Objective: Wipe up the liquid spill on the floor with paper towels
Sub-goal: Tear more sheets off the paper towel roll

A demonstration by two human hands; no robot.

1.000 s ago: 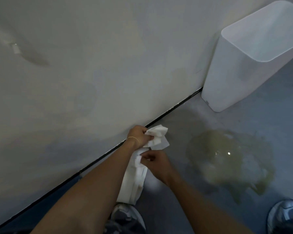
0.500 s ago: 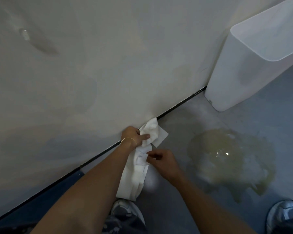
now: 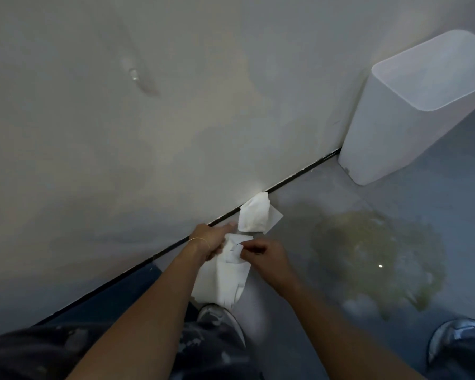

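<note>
A yellowish liquid spill spreads over the grey floor at the right. My left hand grips a strip of white paper towels that hangs down towards my shoe. One sheet sticks up above my left fingers, near the wall's base. My right hand pinches the strip just below that sheet. Both hands are left of the spill and above the floor.
A white plastic bin stands against the wall at the upper right, beyond the spill. My shoes are at the bottom, the right one close to the spill's near edge.
The top sheet has lifted up and away from the strip, now standing clear above my left hand. My right hand has shifted slightly along the strip.
</note>
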